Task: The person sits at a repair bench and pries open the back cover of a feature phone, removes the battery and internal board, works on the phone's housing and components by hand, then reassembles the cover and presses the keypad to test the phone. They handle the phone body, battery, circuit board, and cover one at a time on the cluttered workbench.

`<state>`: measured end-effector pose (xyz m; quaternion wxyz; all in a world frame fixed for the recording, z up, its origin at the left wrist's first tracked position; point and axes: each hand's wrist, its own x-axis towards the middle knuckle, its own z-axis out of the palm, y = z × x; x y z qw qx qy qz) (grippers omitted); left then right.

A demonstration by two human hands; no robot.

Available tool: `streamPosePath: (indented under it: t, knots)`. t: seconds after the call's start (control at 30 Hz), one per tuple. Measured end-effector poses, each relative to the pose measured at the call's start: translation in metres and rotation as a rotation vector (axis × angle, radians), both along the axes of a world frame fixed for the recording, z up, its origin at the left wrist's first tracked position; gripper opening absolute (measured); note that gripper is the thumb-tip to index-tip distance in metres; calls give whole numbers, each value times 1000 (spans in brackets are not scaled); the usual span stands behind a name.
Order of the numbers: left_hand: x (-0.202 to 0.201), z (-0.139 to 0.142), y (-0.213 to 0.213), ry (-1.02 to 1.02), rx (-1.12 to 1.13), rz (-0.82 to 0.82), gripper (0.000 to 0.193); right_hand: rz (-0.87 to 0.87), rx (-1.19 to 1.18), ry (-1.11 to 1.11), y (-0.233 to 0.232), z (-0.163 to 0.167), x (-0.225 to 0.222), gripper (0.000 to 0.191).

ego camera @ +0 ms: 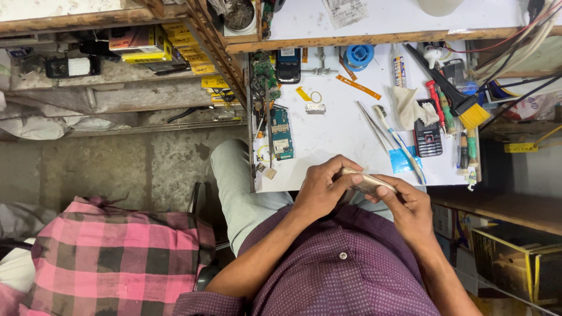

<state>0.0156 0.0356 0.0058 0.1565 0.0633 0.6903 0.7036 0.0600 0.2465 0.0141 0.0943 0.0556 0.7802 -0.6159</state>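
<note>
Slim gold-coloured metal phone body [367, 182]: grasped in grip of left hand [321, 190] and right hand [410, 208], above white tabletop [333, 137] edge.

I see the phone [367, 182] between my left hand [319, 190] and right hand [407, 208], at the near edge of the table [339, 134]. A circuit board [281, 133] lies far left; a keypad handset [428, 137] and brush [462, 99] lie far right.

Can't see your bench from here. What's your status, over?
Left hand and right hand both gripping gold phone, above white bench edge. Nothing in the way.
</note>
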Motion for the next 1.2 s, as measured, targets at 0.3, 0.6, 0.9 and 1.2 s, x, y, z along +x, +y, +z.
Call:
streamPosePath:
  t: [0.3, 0.6, 0.9, 1.2]
  knots:
    - [-3, 11, -11, 64, -38, -79, 20, 43, -110, -144, 5, -1, -5, 27]
    - [0, 25, -18, 214, -65, -124, 19, 88, -498, -355, 1, 4, -13, 18]
    - [3, 25, -45, 223, -45, 57, 36, 161, -265, -240, -18, 11, -32, 28]
    - [-8, 24, -98, 226, -719, 668, 17, 107, 569, 218, -66, 29, -76, 32]
